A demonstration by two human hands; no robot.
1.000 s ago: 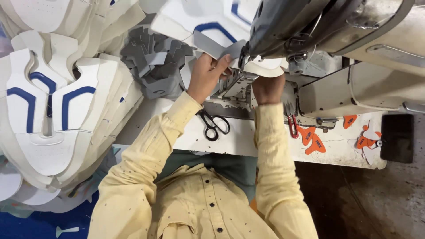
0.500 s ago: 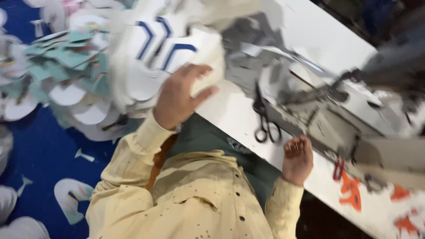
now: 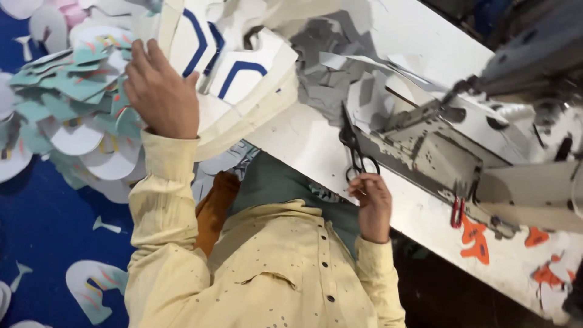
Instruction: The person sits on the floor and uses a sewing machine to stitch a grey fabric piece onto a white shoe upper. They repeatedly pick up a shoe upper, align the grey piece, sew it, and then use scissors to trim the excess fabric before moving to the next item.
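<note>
My left hand (image 3: 161, 91) reaches out at the upper left and grips the edge of a stack of white cut pieces with blue stripes (image 3: 234, 67). My right hand (image 3: 370, 203) is at the front edge of the white table (image 3: 316, 152), fingers curled at the handle loops of black scissors (image 3: 354, 149) that lie on it. Just right of the scissors stands a sewing machine (image 3: 461, 146). Grey cut scraps (image 3: 328, 61) lie behind the scissors.
A heap of teal and white patterned cut pieces (image 3: 73, 103) lies at the left, above a blue floor (image 3: 42, 231) with loose pieces. Orange marks (image 3: 477, 237) show on the table at the right. My yellow shirt fills the lower middle.
The view swung from the machine towards the piles at the left. My left hand went from the machine to the white stack. My right hand dropped, then rose to the scissors' handles.
</note>
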